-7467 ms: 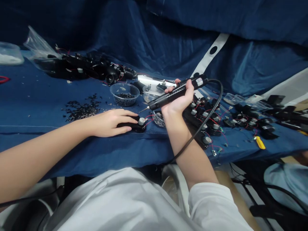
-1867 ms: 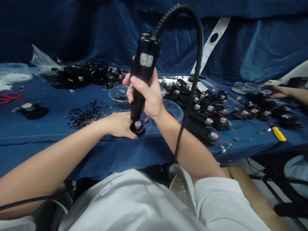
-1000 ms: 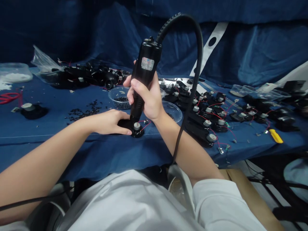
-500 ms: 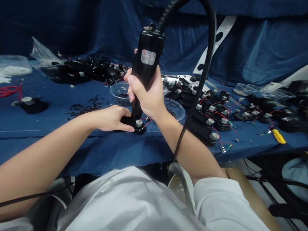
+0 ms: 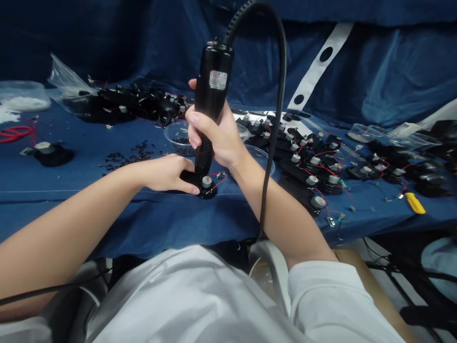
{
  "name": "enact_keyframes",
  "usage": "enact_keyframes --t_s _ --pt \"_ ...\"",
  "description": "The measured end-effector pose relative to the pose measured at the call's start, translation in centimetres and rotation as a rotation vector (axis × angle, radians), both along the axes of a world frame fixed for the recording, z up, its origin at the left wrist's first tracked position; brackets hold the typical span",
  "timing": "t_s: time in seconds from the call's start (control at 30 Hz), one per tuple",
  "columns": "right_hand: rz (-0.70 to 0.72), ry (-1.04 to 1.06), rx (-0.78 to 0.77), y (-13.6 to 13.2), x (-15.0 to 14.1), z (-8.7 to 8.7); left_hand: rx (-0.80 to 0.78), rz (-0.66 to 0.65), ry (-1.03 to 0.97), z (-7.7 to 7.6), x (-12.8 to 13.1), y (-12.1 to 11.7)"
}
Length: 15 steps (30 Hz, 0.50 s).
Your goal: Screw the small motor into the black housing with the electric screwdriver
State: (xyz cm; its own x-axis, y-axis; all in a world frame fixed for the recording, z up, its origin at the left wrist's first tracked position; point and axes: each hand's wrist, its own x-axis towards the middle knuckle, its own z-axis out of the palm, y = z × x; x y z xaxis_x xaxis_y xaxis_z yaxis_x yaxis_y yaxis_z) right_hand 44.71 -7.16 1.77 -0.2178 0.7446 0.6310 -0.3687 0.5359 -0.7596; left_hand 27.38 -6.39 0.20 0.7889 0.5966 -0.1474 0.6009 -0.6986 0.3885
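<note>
My right hand [image 5: 217, 136] is wrapped round a black electric screwdriver [image 5: 213, 93] with a silver label, held almost upright. Its lower tip meets a black plastic housing [image 5: 206, 194] near the table's front edge, close beside a small grey motor [image 5: 206, 181] with red wires. My left hand [image 5: 171, 174] grips that housing from the left, thumb along its near side and fingers over it. The hand hides much of the housing, and the exact contact at the screwdriver's tip cannot be made out.
Loose black screws [image 5: 130, 157] lie behind my left hand, near a clear bowl [image 5: 180, 138] of screws. Similar wired housings [image 5: 314, 162] crowd the right side, with a yellow-handled tool [image 5: 414, 203]. Red-handled scissors [image 5: 16, 134] lie far left. The screwdriver's cable [image 5: 280, 71] loops over my right forearm.
The screwdriver has become more upright, its top shifting left, and its cable has swung left. The red wires by the motor have moved slightly. My left hand stays on the housing.
</note>
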Motion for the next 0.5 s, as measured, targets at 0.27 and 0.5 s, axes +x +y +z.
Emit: enact_keyframes --t_s 0.27,0.5 --pt "-0.037 -0.023 -0.029 -0.6 0.4 0.6 -0.01 -0.008 0.022 0.2 -0.2 0.2" --pt "-0.376 0.077 0.101 -2.7 2.7 2.4 0.085 -0.013 0.09 0.7 1.7 -1.8"
